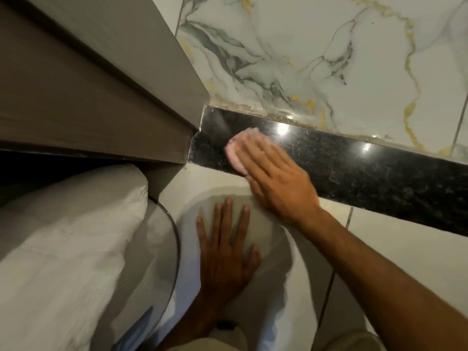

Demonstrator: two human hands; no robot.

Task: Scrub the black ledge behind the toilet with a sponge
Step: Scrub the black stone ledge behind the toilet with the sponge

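The black speckled stone ledge (354, 168) runs across the view from the grey door frame on the left down to the right edge, below the marble wall tiles. My right hand (273, 178) lies flat on a pink sponge (234, 154) and presses it onto the left part of the ledge; most of the sponge is hidden under my fingers. The hand is blurred. My left hand (228, 254) rests flat, fingers spread, on the white closed toilet lid (273, 287) below the ledge.
A grey door frame (114, 97) fills the upper left and meets the ledge's left end. White folded towels (63, 236) sit at the lower left beside a round glass surface (157, 249). White marble wall tiles (329, 59) rise behind the ledge.
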